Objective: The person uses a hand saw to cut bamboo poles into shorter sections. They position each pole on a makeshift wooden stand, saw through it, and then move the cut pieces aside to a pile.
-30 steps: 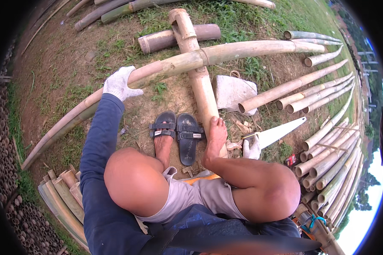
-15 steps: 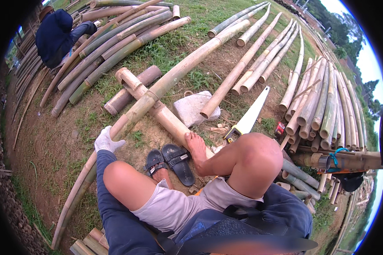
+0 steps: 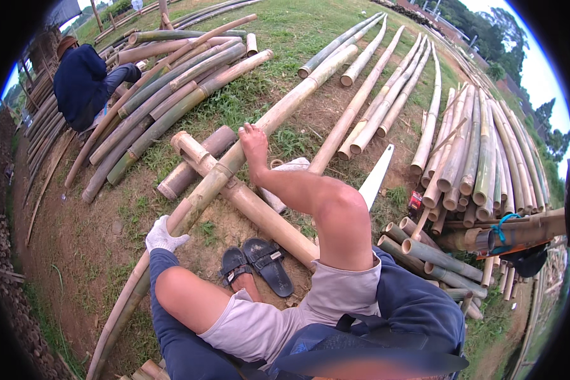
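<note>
My left hand [image 3: 163,235], in a whitish glove, grips a long bamboo pole [image 3: 288,109] near its lower left stretch; the thumb points right along its side. The pole slants from lower left to upper right and rests across a thicker bamboo piece [image 3: 263,215] with a notched end. Under that piece's far end lies a short, darker bamboo log [image 3: 187,174]. My bare right foot [image 3: 254,149] presses on the pole just beyond the crossing. My right hand is out of view; its dark sleeve [image 3: 408,297] bends back at the lower right.
A handsaw's pale blade [image 3: 377,176] shows behind my right knee. Black sandals [image 3: 269,266] sit below the crossing, one on my left foot. A pale stone [image 3: 291,166] is partly hidden by my leg. Bamboo piles lie left and right [image 3: 484,152]. Another person [image 3: 82,82] sits at upper left.
My right foot has lifted off the thicker bamboo piece and moved forward onto the long pole. My right leg now covers the saw's handle and part of the stone. My left hand keeps its hold.
</note>
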Demonstrator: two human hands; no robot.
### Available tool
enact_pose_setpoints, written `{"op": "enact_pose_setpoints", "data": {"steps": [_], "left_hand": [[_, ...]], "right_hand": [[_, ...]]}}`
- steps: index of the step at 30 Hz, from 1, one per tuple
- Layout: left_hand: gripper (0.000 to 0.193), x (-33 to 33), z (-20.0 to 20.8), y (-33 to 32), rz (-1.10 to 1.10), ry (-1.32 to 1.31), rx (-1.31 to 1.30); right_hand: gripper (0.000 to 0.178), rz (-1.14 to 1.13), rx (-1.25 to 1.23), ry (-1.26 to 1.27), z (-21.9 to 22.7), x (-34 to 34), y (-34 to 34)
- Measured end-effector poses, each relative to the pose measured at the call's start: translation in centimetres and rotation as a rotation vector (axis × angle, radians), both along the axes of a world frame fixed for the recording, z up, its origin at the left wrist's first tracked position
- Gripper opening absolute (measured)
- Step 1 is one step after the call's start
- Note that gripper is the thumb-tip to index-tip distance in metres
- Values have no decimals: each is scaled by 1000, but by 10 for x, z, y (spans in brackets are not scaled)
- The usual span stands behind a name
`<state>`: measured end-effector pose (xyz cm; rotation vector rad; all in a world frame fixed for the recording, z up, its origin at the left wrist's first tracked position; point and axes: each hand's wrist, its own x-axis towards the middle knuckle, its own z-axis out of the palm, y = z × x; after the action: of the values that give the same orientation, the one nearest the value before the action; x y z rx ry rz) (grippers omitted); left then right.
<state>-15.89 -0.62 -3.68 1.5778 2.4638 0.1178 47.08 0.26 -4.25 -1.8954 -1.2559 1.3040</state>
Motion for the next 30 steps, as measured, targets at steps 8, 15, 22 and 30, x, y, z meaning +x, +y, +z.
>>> {"op": "enact_pose_setpoints", "data": {"steps": [8,15,22,30], "left_hand": [[103,-1,-10,-2,3,-40,81],[106,-2,-12,0,31,-52,82],[108,-5,-13,0,-4,-38,111],[97,-6,-16,-3,-2,15,106]], "right_hand": [[42,-218,133,-147,-18,26,5],[39,-146,434,-479,89,78,14],[38,109,717,-16,185,-8,-3],[31,298,359,502,120,-200,35]]}}
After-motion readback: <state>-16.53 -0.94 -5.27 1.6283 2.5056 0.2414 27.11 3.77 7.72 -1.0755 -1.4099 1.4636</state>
